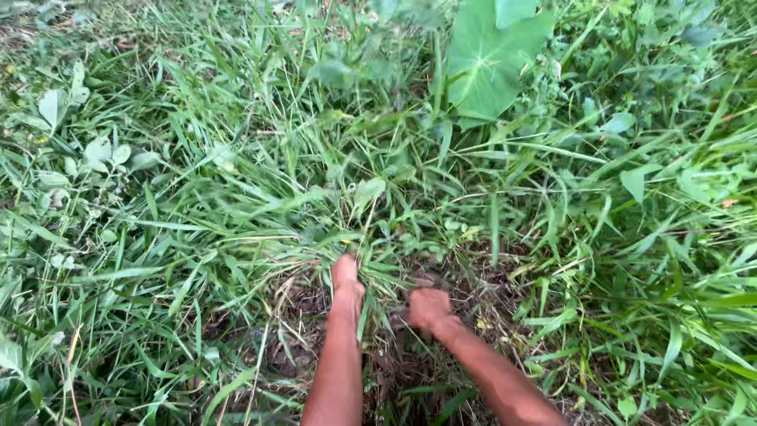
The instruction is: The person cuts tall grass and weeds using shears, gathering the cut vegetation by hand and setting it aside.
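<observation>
i see both hands down low, near centre of the view, buried in a clump of tall grass (315, 205). left hand (345, 278) is closed round the base of the clump, fingers wrapped on the stems, just above the ground. right hand (428, 308) sits just beside it, to the right and a bit nearer, curled into a fist; looks clamped on smth low in the stems but i can't tell what, it's blurred and half hidden.

the grass clump has its long axis running from the hands away toward the far side, blades fanning out far and left, tips pointing away from me. roots end is at the hands, near centre.

under the wrists there's a patch of bare soil (394, 371) w/ dry brown bits, dark and damp looking. a big heart-shaped leaf (489, 63) stands at the far side, right of centre, its tip pointing down toward the near side. smaller round-leaf weeds (102, 150) at far left. no containers in view.
</observation>
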